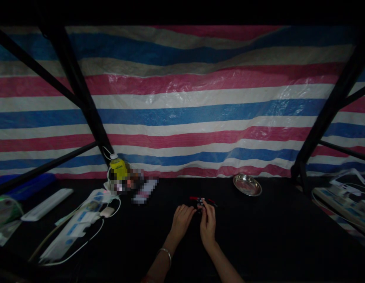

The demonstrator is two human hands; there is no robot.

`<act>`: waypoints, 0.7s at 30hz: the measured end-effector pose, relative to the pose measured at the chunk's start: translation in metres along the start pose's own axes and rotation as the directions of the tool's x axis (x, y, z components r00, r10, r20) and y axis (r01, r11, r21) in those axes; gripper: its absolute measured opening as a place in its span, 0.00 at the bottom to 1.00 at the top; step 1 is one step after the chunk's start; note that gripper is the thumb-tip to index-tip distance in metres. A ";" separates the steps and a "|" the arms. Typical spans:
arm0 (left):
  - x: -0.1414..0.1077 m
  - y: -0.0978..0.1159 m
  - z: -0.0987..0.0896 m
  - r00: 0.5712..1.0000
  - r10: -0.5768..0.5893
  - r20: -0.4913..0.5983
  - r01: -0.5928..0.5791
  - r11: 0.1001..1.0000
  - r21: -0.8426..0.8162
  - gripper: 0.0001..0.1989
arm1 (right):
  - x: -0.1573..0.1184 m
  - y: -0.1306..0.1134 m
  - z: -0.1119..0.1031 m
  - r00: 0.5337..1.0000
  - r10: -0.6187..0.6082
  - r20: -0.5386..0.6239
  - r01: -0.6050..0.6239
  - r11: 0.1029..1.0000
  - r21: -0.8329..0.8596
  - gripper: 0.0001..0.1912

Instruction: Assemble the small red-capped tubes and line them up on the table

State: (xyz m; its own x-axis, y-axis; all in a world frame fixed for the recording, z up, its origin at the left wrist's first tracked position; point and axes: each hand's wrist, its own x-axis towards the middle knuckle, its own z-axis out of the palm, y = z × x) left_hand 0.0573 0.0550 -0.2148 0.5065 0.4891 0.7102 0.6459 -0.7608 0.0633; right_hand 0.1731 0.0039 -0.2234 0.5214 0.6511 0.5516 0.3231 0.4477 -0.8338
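Observation:
Near the middle of the black table (277, 232), my left hand (181, 221) and my right hand (208, 222) are close together. The fingers of both hands are bent inward around something small and dark between them, too small to make out. Just beyond the fingertips lie small red and dark items (197, 199), with another thin red piece (211, 201) to the right. My right fingertips touch or nearly touch these items. A bracelet is on my left wrist.
A round metal dish (247, 185) stands at the back right. To the left are a yellow bottle (119, 168), a blurred-out patch of items, and a white power strip (73, 228) with cables. Another power strip (341, 204) lies far right. Black frame posts flank the striped sheet (200, 118).

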 end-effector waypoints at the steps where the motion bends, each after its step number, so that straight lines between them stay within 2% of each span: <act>1: 0.000 0.000 0.000 1.000 0.003 0.002 -0.003 1.000 0.001 0.13 | 0.000 0.001 0.000 1.000 0.005 -0.009 -0.005 1.000 0.000 0.17; 6: 0.002 0.003 -0.004 0.999 0.040 0.032 -0.039 0.999 -0.021 0.13 | -0.001 0.006 0.001 0.997 0.081 -0.007 -0.081 0.997 0.019 0.15; 11: 0.001 0.003 -0.004 1.000 0.016 0.023 -0.016 1.000 0.001 0.13 | -0.001 0.008 0.002 0.986 0.162 0.035 -0.164 0.984 0.067 0.14; 17: -0.001 0.001 -0.001 0.999 0.014 0.035 -0.014 1.000 0.002 0.15 | 0.001 0.010 0.002 0.984 0.175 0.020 -0.176 0.979 0.099 0.15; 21: -0.002 0.000 0.000 0.999 0.017 0.049 -0.017 1.000 -0.004 0.15 | 0.002 0.009 0.002 0.978 0.204 0.051 -0.208 0.974 0.085 0.15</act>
State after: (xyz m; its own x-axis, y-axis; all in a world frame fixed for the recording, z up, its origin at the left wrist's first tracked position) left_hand 0.0560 0.0544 -0.2160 0.5447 0.4966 0.6758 0.6350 -0.7706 0.0545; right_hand 0.1755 0.0103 -0.2302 0.5358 0.7590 0.3700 0.1391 0.3528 -0.9253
